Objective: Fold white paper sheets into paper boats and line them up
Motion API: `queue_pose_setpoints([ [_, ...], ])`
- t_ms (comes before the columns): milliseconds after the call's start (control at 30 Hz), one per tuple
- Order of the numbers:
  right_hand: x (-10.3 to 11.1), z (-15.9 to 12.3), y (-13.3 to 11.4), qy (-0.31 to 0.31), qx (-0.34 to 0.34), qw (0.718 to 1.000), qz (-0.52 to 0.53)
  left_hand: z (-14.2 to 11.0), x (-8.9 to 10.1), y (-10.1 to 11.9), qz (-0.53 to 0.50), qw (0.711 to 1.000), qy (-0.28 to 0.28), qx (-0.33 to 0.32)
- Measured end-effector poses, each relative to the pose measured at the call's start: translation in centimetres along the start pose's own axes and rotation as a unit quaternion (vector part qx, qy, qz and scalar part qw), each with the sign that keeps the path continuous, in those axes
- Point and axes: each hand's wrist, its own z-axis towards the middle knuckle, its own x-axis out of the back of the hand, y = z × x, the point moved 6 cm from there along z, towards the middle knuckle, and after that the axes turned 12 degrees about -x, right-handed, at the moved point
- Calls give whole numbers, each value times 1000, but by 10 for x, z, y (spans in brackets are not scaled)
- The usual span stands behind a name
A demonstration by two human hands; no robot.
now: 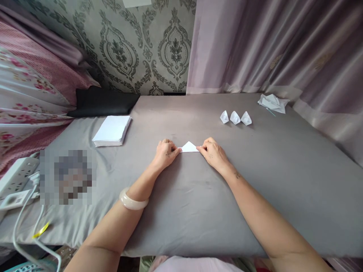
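A small folded sheet of white paper (189, 147), with a triangular peak and a straight lower strip, is held just above or on the grey cloth. My left hand (166, 152) pinches its left end between thumb and curled fingers. At the opposite end, my right hand (212, 152) grips the strip the same way. The fingertips cover both ends of the paper. Three folded paper boats (235, 118) stand in a row beyond my right hand.
A thick stack of white paper (112, 130) lies at the left, before a black cushion-like item (104, 101). Crumpled white paper (273, 103) sits at the far right. A power strip (18, 177) with cables and a yellow scrap (41, 230) are near the left edge.
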Motion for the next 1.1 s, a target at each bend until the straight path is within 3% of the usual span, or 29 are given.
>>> queue_pose_setpoints([
  [133,2,-3,1,26,16,1000,1,-3,0,6,72,997,8,-7],
  [233,5,-7,-8,71,52,996,-11,-2,-1,28,160,984,3,-76],
  [333,-2,-18,-32,72,149,983,-75,-2,-14,58,206,953,-92,-200],
  [400,-10,-28,-44,43,181,976,-112,-4,-22,68,220,938,-146,-222],
  [600,-18,-63,-56,45,168,979,-105,-18,-30,76,264,937,-139,-179],
  [733,-17,-71,-54,56,147,979,-129,-24,-30,74,276,938,-135,-162],
  [967,0,-64,-38,74,121,976,-168,-38,-11,56,275,943,-150,-107],
  [1100,6,-60,-29,65,93,980,-161,-39,5,47,226,960,-147,-81],
])
